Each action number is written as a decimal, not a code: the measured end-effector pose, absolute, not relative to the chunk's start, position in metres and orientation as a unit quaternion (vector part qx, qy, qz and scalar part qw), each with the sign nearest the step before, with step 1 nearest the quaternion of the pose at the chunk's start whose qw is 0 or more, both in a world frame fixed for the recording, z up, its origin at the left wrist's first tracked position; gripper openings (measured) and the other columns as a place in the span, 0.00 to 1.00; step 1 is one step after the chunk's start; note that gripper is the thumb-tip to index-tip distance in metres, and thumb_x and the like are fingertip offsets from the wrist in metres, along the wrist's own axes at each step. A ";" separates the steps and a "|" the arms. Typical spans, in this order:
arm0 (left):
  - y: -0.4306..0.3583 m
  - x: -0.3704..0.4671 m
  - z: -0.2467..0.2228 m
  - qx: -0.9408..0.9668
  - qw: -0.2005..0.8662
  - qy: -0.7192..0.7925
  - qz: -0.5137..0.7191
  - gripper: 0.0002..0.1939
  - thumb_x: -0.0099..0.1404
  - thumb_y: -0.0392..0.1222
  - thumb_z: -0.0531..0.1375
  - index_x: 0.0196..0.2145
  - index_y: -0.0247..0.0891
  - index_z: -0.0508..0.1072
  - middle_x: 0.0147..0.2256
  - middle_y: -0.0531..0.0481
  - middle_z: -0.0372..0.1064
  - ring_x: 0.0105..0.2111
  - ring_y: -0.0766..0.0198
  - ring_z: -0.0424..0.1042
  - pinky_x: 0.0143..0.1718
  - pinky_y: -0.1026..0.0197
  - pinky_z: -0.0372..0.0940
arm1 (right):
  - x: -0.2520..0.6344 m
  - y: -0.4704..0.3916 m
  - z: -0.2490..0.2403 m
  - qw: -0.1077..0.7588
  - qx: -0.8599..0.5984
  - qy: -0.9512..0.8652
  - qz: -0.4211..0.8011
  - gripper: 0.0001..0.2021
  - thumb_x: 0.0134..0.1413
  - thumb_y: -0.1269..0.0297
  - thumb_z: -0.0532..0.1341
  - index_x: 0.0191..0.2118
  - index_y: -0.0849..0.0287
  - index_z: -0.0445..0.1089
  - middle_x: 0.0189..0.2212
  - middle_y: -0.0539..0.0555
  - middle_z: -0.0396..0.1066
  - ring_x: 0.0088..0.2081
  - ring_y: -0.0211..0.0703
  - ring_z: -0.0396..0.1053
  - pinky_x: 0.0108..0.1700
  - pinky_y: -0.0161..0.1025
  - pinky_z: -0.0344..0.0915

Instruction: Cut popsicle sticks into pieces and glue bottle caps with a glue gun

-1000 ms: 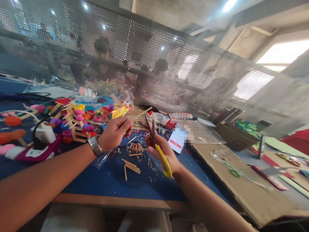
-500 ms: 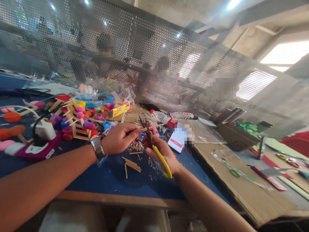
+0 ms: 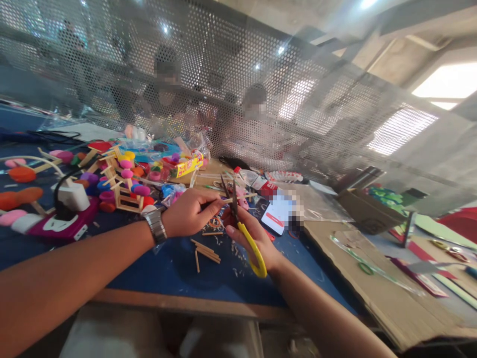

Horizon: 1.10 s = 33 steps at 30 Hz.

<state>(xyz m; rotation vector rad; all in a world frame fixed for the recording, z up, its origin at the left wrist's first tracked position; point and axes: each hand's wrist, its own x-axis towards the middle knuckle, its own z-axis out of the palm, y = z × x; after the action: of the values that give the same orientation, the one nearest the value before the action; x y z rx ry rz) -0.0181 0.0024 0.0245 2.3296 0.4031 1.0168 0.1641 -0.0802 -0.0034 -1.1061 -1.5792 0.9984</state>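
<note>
My left hand point(image 3: 192, 213), with a metal watch on its wrist, pinches a thin wooden stick point(image 3: 246, 197) that points to the right. In my right hand point(image 3: 250, 229) is a pair of scissors with yellow handles point(image 3: 254, 253). Their dark blades stand apart and cross the stick just beyond my left fingertips. Below the hands, several short cut wooden sticks point(image 3: 205, 251) lie on the blue tabletop point(image 3: 156, 273). Pale shavings and rubber bands are scattered around them.
On the left are coloured clay pieces with small wooden frames point(image 3: 128, 196) and a purple power strip point(image 3: 63, 219) with a white plug. A bottle point(image 3: 257, 181), a phone point(image 3: 278, 215) and cardboard point(image 3: 357, 268) lie to the right. Behind stands a perforated screen point(image 3: 208, 64) with people beyond.
The whole view has shifted slightly. Both hands keep their hold, and the scissor blades look a little wider apart around the stick.
</note>
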 end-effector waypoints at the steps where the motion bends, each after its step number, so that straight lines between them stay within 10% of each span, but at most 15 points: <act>1: 0.002 -0.018 0.025 0.869 0.278 0.150 0.380 0.19 0.72 0.41 0.52 0.22 0.37 0.63 0.20 0.56 0.59 0.22 0.69 0.56 0.26 0.64 0.53 | 0.163 -0.080 -0.003 0.469 -0.451 -0.642 0.406 0.18 0.53 0.48 0.67 0.39 0.55 0.67 0.29 0.48 0.60 0.30 0.39 0.57 0.31 0.36 0.58; 14: 0.002 -0.016 0.021 0.870 0.262 0.158 0.386 0.18 0.72 0.42 0.52 0.25 0.35 0.70 0.22 0.53 0.65 0.24 0.67 0.62 0.26 0.64 0.55 | 0.158 -0.078 0.001 0.461 -0.503 -0.645 0.343 0.04 0.46 0.65 0.59 0.31 0.56 0.62 0.24 0.46 0.59 0.25 0.35 0.54 0.26 0.33 0.54; 33: 0.001 -0.014 0.018 0.858 0.268 0.182 0.398 0.19 0.72 0.41 0.52 0.23 0.36 0.66 0.21 0.54 0.63 0.23 0.68 0.59 0.26 0.63 0.54 | 0.158 -0.080 0.002 0.460 -0.523 -0.609 0.380 0.05 0.41 0.65 0.58 0.29 0.56 0.61 0.21 0.43 0.55 0.21 0.33 0.52 0.21 0.32 0.50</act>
<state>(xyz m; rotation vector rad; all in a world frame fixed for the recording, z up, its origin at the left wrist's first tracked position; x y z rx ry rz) -0.0138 0.0006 0.0183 2.3153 0.4915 1.0732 0.1582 -0.0795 0.0024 -1.2869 -1.4992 0.9346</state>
